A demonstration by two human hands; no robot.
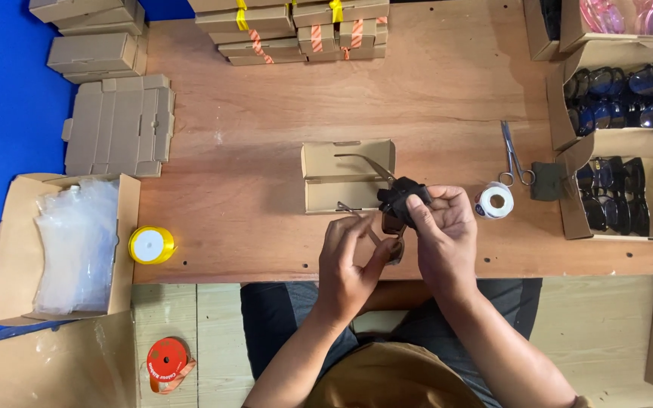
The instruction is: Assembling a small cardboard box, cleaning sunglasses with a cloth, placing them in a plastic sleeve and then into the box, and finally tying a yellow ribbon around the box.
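Mostly hidden behind the right hand [446, 227] and its black cloth [402, 202], the lenses of the sunglasses [393, 227]; cut off by the right edge, the boxes of dark glasses [629, 98]; cut off at the top, the pink glasses [629, 15] and the stacked cartons [296, 30].

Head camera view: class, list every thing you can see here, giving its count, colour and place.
Sunglasses: one, brown, held in both hands.
Cloth: one, black, on the sunglasses.
Open box: one, tan, table centre.
Scissors: one, silver, right of centre.
Tape roll: one, white, beside scissors.
Ribbon spool: one, yellow, table's left edge.
Red spool: one, on the floor.
Bag box: one, tan, far left.
Glasses trays: several, right side.
Left hand: one.
Right hand: one.
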